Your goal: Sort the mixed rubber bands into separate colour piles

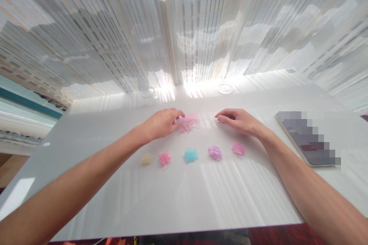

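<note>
My left hand (166, 123) is at the left edge of a loose pile of mixed pink and pale bands (189, 122), its thumb and fingertips touching the strands with a gap between them. To the right of the pile, my right hand (235, 120) rests near the table with thumb and fingers slightly apart, holding nothing. Nearer to me lies a row of small heaps: cream (146, 159), coral pink (165, 159), turquoise (191, 154), purple (215, 152) and bright pink (238, 149).
A large phone or tablet (304, 138), partly pixelated, lies on the white table (172, 203) at the right. Two clear round dishes or lids, one left (148, 92) and one right (225, 88), stand at the back by the striped curtain (184, 26).
</note>
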`<state>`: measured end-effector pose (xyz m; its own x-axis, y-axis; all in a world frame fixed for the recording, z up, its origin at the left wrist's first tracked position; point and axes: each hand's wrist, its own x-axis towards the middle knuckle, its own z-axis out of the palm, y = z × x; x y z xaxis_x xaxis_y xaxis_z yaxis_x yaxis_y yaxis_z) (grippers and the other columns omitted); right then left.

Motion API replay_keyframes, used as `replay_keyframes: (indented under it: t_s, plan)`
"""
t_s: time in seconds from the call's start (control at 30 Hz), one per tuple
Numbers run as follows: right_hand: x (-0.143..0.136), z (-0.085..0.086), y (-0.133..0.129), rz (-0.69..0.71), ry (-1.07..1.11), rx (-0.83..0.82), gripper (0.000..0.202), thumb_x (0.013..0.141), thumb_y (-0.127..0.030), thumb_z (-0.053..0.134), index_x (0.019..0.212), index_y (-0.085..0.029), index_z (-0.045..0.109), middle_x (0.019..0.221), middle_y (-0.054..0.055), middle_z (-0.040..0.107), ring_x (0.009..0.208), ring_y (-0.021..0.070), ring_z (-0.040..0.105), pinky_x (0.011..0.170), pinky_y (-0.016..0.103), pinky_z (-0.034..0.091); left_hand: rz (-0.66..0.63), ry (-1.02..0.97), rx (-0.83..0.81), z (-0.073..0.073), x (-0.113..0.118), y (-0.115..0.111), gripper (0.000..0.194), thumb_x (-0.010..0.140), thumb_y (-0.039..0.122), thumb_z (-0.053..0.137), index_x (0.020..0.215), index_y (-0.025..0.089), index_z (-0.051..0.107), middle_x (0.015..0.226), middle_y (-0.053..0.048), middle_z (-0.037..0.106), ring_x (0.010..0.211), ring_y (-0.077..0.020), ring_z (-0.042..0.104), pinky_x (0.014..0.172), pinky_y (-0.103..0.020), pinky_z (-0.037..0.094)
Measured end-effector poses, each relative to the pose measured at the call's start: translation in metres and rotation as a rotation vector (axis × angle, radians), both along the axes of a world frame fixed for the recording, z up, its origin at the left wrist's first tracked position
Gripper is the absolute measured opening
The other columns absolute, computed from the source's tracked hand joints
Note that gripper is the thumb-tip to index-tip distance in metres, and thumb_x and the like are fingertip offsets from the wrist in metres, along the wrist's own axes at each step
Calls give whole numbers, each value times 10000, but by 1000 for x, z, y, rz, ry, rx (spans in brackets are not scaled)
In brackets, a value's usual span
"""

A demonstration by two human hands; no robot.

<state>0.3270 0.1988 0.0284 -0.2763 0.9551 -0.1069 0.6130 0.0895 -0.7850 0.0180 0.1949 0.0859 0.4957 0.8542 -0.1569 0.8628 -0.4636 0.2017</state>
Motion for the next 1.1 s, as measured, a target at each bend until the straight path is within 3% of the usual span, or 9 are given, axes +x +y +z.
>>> replay_keyframes:
  t_s: [0.2, 0.43, 0.67, 1.1]
  plan:
    - [0, 0, 0, 14, -2, 10, 405, 898, -540, 590, 1045, -221, 791, 1022, 59, 787, 925, 263, 677, 777, 364, 498, -41, 85, -22, 0, 1, -9, 446, 967, 476, 527, 1350, 262, 609, 1333, -74, 634, 936, -240, 726, 805, -344, 554]
    - [0, -1, -1, 13, 24, 25, 388, 898, -529, 607, 1033, -219, 797, 1014, 63, 791, 906, 262, 677, 775, 371, 509, -45, 54, 15, -8, 2, -3, 274, 974, 307, 486, 1133, 228, 696, 1146, -63, 716, 895, -228, 716, 746, -309, 524]
    - [-2, 2, -3, 1, 8, 36, 386, 889, -533, 605, 1007, -219, 794, 938, 57, 778, 817, 234, 658, 727, 352, 505, 9, -4, 41, -2, 1, 1, 229, 932, 223, 521, 1018, 225, 734, 1026, -47, 752, 924, -239, 714, 774, -308, 538]
    - [7, 10, -14, -93, -17, 80, 381, 902, -539, 603, 1012, -222, 783, 960, 60, 779, 781, 223, 671, 735, 348, 520, 25, -81, 105, 0, -4, 6, 185, 929, 253, 572, 961, 217, 750, 979, -47, 788, 903, -228, 728, 801, -315, 547]
